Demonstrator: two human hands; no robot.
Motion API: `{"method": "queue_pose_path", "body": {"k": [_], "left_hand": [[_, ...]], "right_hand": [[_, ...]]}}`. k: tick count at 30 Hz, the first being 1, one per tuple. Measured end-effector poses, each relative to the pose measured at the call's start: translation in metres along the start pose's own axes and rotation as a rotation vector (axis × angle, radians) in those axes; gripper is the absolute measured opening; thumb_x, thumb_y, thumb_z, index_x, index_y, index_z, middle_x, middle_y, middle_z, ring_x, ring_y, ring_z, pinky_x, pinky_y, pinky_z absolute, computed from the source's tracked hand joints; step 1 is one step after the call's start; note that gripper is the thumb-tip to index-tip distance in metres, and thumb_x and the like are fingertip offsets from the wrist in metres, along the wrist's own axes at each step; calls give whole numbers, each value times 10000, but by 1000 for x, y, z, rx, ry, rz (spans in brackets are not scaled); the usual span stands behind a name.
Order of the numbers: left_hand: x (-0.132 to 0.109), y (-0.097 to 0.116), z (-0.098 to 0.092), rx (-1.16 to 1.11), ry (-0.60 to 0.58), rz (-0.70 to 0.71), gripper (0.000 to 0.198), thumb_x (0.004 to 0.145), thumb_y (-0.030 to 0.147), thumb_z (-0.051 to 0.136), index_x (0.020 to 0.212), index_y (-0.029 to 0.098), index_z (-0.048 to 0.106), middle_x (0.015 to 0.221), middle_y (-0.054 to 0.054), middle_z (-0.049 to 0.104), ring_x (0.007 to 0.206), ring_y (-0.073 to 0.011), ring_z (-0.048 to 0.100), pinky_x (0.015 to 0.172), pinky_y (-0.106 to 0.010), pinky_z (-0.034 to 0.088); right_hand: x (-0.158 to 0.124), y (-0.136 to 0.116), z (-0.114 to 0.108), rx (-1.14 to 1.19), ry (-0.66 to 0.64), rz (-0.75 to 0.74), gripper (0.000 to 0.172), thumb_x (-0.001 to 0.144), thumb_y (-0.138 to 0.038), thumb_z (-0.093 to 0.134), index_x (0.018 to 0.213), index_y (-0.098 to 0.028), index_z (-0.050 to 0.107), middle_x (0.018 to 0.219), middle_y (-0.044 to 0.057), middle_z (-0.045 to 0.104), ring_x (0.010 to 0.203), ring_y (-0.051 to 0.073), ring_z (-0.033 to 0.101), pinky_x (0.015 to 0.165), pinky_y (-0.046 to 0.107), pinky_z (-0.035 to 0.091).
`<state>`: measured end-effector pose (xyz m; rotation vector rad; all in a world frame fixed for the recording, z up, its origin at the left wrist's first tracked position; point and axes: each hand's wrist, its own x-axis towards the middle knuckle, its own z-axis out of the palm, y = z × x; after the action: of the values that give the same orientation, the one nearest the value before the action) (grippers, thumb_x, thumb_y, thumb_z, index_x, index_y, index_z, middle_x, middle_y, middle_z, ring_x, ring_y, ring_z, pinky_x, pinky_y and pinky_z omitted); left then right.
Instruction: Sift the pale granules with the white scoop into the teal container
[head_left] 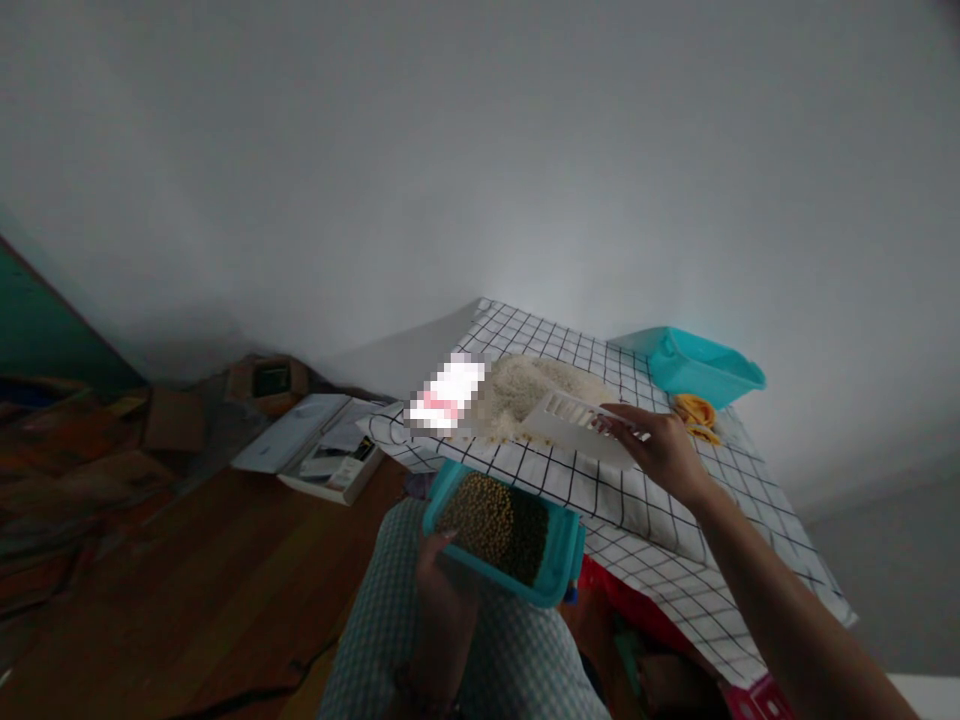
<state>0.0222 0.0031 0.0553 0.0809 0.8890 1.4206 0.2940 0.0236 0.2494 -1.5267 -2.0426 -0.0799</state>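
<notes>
Progress, judged from the layout: the work appears to be at a mid stage. The teal tub (pixel 559 572) already carries a bed of brown-green beans (pixel 491 522) that covers most of its floor. A heap of pale rice (pixel 517 385) lies uncollected on the checked cloth (pixel 675 540) that covers the worktop. Whether the white slotted scoop (pixel 574 418) carries any grain cannot be told.

The left hand (pixel 441 578) holds the tub below the near edge of the worktop, over the lap. Its thumb lies on the near rim, its grip is clamped on the tub wall, and its forearm rises from the bottom of the view.

The right hand (pixel 664 450) reaches forward over the cloth with the forearm extended from the lower right and the wrist nearly straight. Its grip is closed on the rear end of the scoop, and the front edge of the scoop is touching, or just beside, the rice heap.

A second teal tub (pixel 705 365) stands at the far edge of the worktop, with orange items (pixel 696 412) just beside it. Books and papers (pixel 315 448) lie on the wooden floor (pixel 187 560) to the left.
</notes>
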Motion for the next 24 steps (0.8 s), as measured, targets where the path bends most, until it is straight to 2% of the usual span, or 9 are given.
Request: {"method": "queue_pose_path", "body": {"k": [3, 6, 9, 14, 19, 24], "left_hand": [[-6, 5, 7, -77, 80, -83, 209, 745, 242, 716, 952, 269, 708, 920, -82, 813, 966, -315, 777, 994, -486, 617], [-12, 9, 14, -123, 135, -127, 146, 787, 195, 676, 910, 269, 701, 920, -72, 812, 911, -273, 772, 984, -431, 616], [-14, 12, 18, -150, 135, -153, 176, 786, 179, 659, 931, 267, 706, 919, -77, 818, 857, -271, 780, 968, -445, 636], [-13, 11, 17, -204, 105, -153, 282, 768, 144, 660, 1012, 270, 723, 873, -62, 818, 837, -277, 793, 971, -456, 648], [-11, 10, 16, -168, 131, -147, 233, 804, 159, 636, 987, 274, 724, 870, -63, 812, 937, -303, 794, 1003, -497, 628], [-11, 11, 17, -127, 156, -153, 203, 795, 171, 640, 957, 256, 729, 927, -83, 806, 1009, -310, 781, 989, -480, 621]], "right_hand": [[-2, 1, -2, -14, 32, 20, 340, 1087, -363, 554, 1162, -183, 832, 1039, 105, 870, 748, 246, 836, 673, 306, 669], [1, 4, -1, -70, 69, 23, 337, 1083, -368, 565, 1169, -185, 835, 980, 103, 870, 693, 246, 825, 636, 307, 656], [5, 3, 1, -90, 48, -7, 337, 1082, -349, 555, 1168, -181, 835, 914, 95, 865, 652, 242, 814, 607, 303, 641], [4, -3, -4, -65, 9, -44, 333, 1083, -335, 553, 1167, -174, 833, 969, 104, 869, 655, 234, 814, 625, 308, 656], [-2, -2, -6, -41, 27, -19, 340, 1091, -361, 558, 1163, -179, 836, 1038, 114, 869, 721, 250, 835, 666, 315, 678], [-7, 0, -3, 22, -3, -7, 360, 1103, -409, 556, 1160, -192, 838, 1071, 107, 869, 828, 259, 850, 677, 297, 683]]}}
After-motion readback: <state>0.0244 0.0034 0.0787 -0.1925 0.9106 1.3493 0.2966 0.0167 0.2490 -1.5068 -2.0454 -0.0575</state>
